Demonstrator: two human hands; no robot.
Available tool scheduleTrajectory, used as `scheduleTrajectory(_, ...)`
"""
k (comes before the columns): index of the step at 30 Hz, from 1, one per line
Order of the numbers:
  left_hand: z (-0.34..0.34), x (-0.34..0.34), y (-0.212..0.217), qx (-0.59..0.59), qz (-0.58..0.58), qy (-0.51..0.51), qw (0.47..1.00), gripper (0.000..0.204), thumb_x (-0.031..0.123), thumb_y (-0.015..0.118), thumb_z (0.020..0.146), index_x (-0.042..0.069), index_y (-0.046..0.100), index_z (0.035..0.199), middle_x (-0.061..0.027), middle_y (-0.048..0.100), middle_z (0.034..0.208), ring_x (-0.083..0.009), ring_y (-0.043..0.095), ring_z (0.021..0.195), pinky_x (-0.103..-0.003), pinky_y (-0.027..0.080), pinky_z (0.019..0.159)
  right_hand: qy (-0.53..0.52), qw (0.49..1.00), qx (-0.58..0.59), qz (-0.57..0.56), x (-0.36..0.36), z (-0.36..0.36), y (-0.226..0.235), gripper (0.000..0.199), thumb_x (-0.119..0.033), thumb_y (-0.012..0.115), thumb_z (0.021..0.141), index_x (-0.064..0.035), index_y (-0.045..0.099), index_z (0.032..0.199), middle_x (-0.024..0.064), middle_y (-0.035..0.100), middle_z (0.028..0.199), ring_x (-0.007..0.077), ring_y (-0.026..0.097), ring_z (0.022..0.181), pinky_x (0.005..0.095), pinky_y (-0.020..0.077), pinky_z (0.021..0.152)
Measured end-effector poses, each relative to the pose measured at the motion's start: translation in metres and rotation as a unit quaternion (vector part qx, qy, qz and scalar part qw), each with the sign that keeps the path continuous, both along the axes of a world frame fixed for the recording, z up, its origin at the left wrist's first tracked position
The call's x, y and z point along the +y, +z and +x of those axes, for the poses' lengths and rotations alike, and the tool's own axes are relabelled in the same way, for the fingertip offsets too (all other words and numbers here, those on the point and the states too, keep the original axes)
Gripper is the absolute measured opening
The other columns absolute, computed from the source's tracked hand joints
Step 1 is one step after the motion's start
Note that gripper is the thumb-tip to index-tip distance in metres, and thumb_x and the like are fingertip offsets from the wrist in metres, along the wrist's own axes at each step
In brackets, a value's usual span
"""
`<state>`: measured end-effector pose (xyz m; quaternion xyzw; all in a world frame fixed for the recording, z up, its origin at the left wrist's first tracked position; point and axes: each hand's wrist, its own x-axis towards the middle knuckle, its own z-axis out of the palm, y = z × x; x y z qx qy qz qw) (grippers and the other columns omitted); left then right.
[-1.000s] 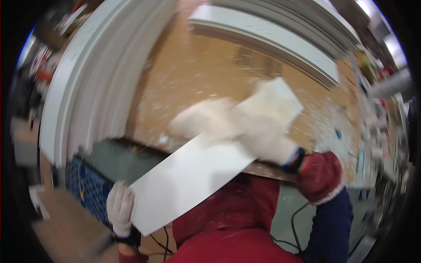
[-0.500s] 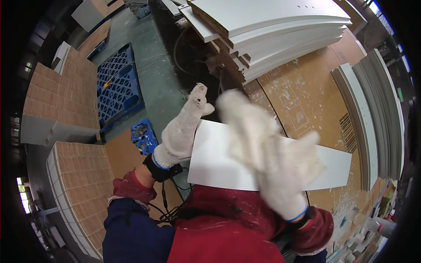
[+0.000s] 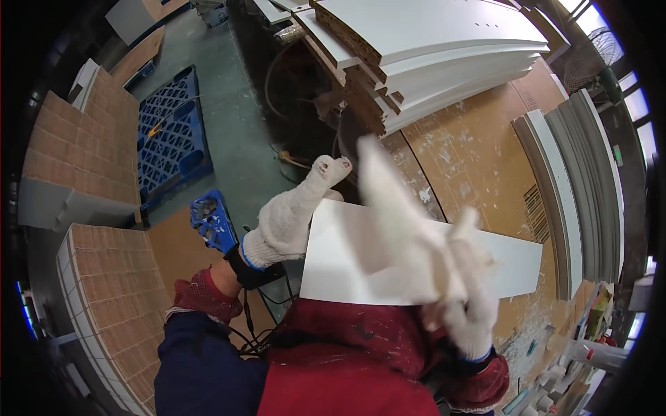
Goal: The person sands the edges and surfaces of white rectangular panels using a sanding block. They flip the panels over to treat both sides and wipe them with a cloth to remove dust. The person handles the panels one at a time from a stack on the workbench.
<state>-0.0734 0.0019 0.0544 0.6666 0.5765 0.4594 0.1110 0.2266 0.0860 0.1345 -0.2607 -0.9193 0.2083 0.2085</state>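
A white rectangular panel (image 3: 336, 253) lies crosswise in front of me, its near edge against my red apron. My left hand (image 3: 295, 215), in a knitted white glove with worn fingertips, grips the panel's left end near the far corner. Above the panel's middle and right is my right hand (image 3: 475, 312), also white-gloved. It is closed on an off-white cloth (image 3: 399, 215), which is smeared by motion and hides part of the panel. Whether the cloth touches the surface I cannot tell.
Beyond the panel, white boards (image 3: 444, 55) are stacked on a cardboard-covered table (image 3: 465, 152). Curved grey-edged panels (image 3: 579, 194) stand at the right. To the left are a blue pallet (image 3: 173, 132), a blue basket (image 3: 211, 222) and stacked boards (image 3: 111, 291). Black cables (image 3: 253, 336) hang by my left forearm.
My right hand has moved slightly right and nearer with the cloth, whose shape has shifted. My left hand still holds the panel's left end, its fingertips now pointing more to the right.
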Motion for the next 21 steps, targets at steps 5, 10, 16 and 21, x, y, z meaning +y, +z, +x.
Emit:
scheduleTrajectory(5, 0.003, 0.007, -0.006, 0.032, 0.117, 0.019, 0.992, 0.091, 0.019, 0.076, 0.082, -0.004, 0.018, 0.149, -0.0278, 0.037, 0.145, -0.0357, 0.062, 0.108, -0.043, 0.048, 0.098, -0.198, 0.976, -0.074, 0.056, 0.027, 0.029, -0.051, 0.059, -0.002, 0.062, 0.084, 0.0022, 0.043, 0.14, 0.024, 0.053, 0.132, 0.0348, 0.06, 0.107, 0.0382, 0.0515, 0.088)
scheduleTrajectory(10, 0.015, 0.015, -0.001, -0.043, -0.008, 0.098, 0.994, 0.067, 0.016, 0.07, 0.083, -0.004, 0.039, 0.139, -0.0275, 0.037, 0.145, -0.0392, 0.038, 0.135, -0.044, 0.043, 0.105, 0.024, 0.972, -0.119, 0.202, -0.02, -0.052, -0.044, 0.062, -0.014, 0.055, 0.078, -0.0074, 0.045, 0.139, 0.0089, 0.059, 0.118, 0.0123, 0.05, 0.059, 0.0282, 0.0326, 0.046)
scheduleTrajectory(16, -0.018, -0.01, -0.054, -0.044, 0.063, 0.032, 0.997, 0.044, 0.022, 0.059, 0.091, 0.001, 0.049, 0.129, -0.0185, 0.044, 0.139, -0.0411, 0.045, 0.127, -0.053, 0.036, 0.107, 0.085, 0.969, -0.055, 0.227, -0.012, -0.063, -0.014, 0.05, -0.012, 0.052, 0.081, -0.0027, 0.044, 0.129, 0.0115, 0.05, 0.116, 0.0165, 0.058, 0.063, 0.029, 0.044, 0.042)
scheduleTrajectory(21, 0.01, 0.023, 0.018, 0.328, 0.13, -0.172, 0.92, 0.031, 0.012, 0.066, 0.081, 0.005, 0.059, 0.11, -0.0134, 0.058, 0.119, -0.0375, 0.059, 0.106, -0.054, 0.051, 0.089, -0.118, 0.985, -0.103, 0.072, 0.048, 0.036, -0.064, 0.053, -0.015, 0.052, 0.088, -0.0144, 0.042, 0.14, 0.0079, 0.058, 0.115, 0.0199, 0.062, 0.061, 0.0317, 0.0484, 0.046)
